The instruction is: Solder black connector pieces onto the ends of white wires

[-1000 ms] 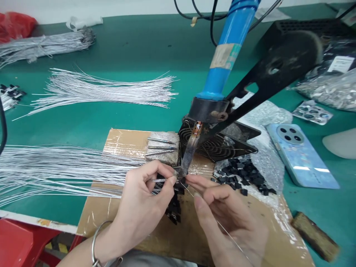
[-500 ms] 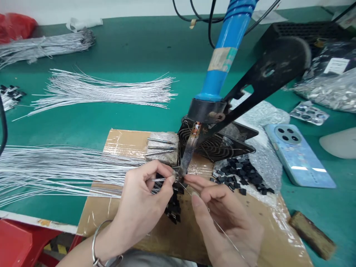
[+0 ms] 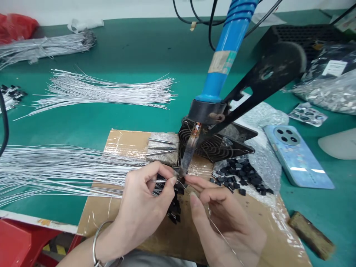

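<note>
A soldering iron (image 3: 215, 79) with a blue handle hangs tip-down in a black bracket (image 3: 258, 81). My left hand (image 3: 148, 196) is closed in a pinch just left of its tip, on a thin wire whose far end my fingers hide. From the right, my right hand (image 3: 222, 215) holds a thin strand of solder wire (image 3: 222, 234) that runs through the fingers toward the tip. Whether the solder touches the tip, I cannot tell. Beneath my hands lie black connectors (image 3: 174, 211) on the ends of white wires (image 3: 69, 170), partly hidden by my left hand.
Cardboard (image 3: 167, 237) covers the work spot. A fan (image 3: 217, 142) and a block (image 3: 162, 157) with metal rods stand behind the tip. Loose black pieces (image 3: 244, 172) lie on bubble wrap, beside a phone (image 3: 299, 155). Another wire bundle (image 3: 111, 89) rests farther back.
Both hands stay by the iron's tip. My right thumb has shifted very slightly left, and the solder wire hangs a little differently below it. The camera view moves slightly.
</note>
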The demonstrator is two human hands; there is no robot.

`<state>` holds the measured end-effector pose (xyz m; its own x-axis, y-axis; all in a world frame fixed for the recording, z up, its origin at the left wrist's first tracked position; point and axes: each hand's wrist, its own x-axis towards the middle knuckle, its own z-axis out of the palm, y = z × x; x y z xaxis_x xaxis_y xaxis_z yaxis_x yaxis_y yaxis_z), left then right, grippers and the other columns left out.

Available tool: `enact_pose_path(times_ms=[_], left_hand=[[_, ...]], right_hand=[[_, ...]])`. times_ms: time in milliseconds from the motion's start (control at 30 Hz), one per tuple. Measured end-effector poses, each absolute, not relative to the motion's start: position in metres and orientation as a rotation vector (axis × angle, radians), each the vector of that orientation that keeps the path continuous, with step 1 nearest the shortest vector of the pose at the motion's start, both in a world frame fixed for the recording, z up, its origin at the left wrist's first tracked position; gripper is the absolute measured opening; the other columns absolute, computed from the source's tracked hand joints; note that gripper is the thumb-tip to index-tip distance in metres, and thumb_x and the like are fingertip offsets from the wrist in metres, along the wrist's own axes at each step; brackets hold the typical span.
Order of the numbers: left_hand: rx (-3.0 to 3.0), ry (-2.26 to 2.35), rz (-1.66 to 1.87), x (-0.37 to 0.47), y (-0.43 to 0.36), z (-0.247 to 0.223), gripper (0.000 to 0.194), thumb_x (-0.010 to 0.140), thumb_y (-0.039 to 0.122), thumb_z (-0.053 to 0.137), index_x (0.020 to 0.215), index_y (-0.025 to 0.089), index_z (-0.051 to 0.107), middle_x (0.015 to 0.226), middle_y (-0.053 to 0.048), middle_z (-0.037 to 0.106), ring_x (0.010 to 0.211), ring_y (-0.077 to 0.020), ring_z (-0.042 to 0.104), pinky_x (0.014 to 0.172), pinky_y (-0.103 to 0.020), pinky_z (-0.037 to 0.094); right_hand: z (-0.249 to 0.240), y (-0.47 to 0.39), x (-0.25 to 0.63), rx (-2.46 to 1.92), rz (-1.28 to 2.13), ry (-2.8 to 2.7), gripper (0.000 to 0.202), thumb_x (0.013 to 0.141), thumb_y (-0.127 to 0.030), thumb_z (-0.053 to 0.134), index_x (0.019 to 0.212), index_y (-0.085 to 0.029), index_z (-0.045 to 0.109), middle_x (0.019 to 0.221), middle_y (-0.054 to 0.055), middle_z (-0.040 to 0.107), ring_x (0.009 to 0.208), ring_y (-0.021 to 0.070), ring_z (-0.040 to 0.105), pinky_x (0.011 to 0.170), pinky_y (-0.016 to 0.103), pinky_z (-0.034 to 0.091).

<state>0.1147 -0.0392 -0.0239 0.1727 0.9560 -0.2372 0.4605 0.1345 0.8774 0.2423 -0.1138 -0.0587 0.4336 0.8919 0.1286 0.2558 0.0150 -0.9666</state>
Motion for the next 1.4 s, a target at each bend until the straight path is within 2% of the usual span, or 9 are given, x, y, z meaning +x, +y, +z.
enact_pose_path(times_ms=[133,300,567,700,867,967,1133,1267,1400], left_hand=[[1.465,1.433,0.651,0.115,-0.040,-0.023,0.017,0.081,0.027,0.058,0.071,0.017,0.066,0.085,-0.009,0.075,0.057,-0.0130,0.049,0.047,-0.025,0.028],[1.450,1.422,0.665,0.115,-0.040,-0.022,0.016,0.080,0.027,0.058,0.071,0.017,0.066,0.086,-0.010,0.075,0.067,-0.0169,0.060,0.050,-0.024,0.034],[1.490,1.409,0.653,0.113,-0.040,-0.025,0.014,0.082,0.024,0.058,0.072,0.017,0.066,0.086,-0.007,0.076,0.056,-0.0118,0.050,0.048,-0.025,0.030],[1.481,1.402,0.668,0.114,-0.039,-0.026,0.013,0.082,0.023,0.059,0.072,0.018,0.066,0.085,-0.007,0.075,0.059,-0.0124,0.052,0.048,-0.024,0.031],[1.512,1.378,0.706,0.115,-0.039,-0.023,0.014,0.082,0.020,0.060,0.070,0.017,0.065,0.080,-0.004,0.074,0.050,-0.0087,0.041,0.046,-0.024,0.028],[1.500,1.377,0.707,0.115,-0.040,-0.022,0.014,0.082,0.021,0.060,0.070,0.017,0.065,0.080,-0.004,0.074,0.055,-0.0103,0.049,0.047,-0.023,0.032],[1.476,1.410,0.671,0.114,-0.040,-0.024,0.013,0.082,0.022,0.059,0.071,0.017,0.066,0.085,-0.007,0.075,0.068,-0.0160,0.061,0.052,-0.023,0.038],[1.487,1.411,0.651,0.113,-0.040,-0.025,0.013,0.083,0.023,0.060,0.072,0.017,0.066,0.085,-0.007,0.075,0.061,-0.0135,0.055,0.050,-0.024,0.034],[1.497,1.404,0.653,0.114,-0.042,-0.023,0.013,0.083,0.022,0.059,0.073,0.017,0.066,0.084,-0.005,0.073,0.053,-0.0096,0.041,0.048,-0.025,0.028]], right_hand=[[-0.060,-0.113,0.240,-1.525,0.657,-1.053,0.014,0.088,-0.020,0.069,0.079,-0.025,0.059,0.113,0.002,0.077,0.103,0.0157,0.075,0.086,0.020,0.057],[-0.061,-0.113,0.239,-1.500,0.656,-1.038,0.015,0.088,-0.019,0.069,0.079,-0.024,0.059,0.111,0.001,0.077,0.101,0.0133,0.075,0.086,0.017,0.056],[-0.059,-0.112,0.239,-1.529,0.660,-1.018,0.015,0.088,-0.021,0.070,0.078,-0.024,0.059,0.109,0.001,0.077,0.100,0.0137,0.075,0.082,0.016,0.057],[-0.058,-0.112,0.238,-1.526,0.625,-1.033,0.016,0.086,-0.019,0.071,0.076,-0.023,0.059,0.107,0.003,0.078,0.096,0.0151,0.075,0.082,0.019,0.057],[-0.058,-0.112,0.235,-1.509,0.633,-0.979,0.015,0.085,-0.018,0.072,0.076,-0.023,0.060,0.106,0.002,0.078,0.095,0.0135,0.075,0.083,0.017,0.056],[-0.059,-0.112,0.235,-1.494,0.628,-0.971,0.015,0.085,-0.018,0.073,0.077,-0.024,0.061,0.107,0.000,0.077,0.096,0.0110,0.074,0.086,0.014,0.054],[-0.057,-0.111,0.234,-1.469,0.652,-0.994,0.016,0.086,-0.018,0.072,0.077,-0.023,0.060,0.107,0.002,0.078,0.100,0.0133,0.074,0.086,0.017,0.056],[-0.056,-0.110,0.232,-1.498,0.668,-0.901,0.017,0.089,-0.022,0.071,0.076,-0.023,0.060,0.105,0.003,0.078,0.100,0.0131,0.074,0.086,0.017,0.055],[-0.059,-0.111,0.235,-1.494,0.629,-0.999,0.016,0.086,-0.018,0.072,0.077,-0.023,0.061,0.106,0.003,0.077,0.098,0.0133,0.074,0.087,0.018,0.055]])
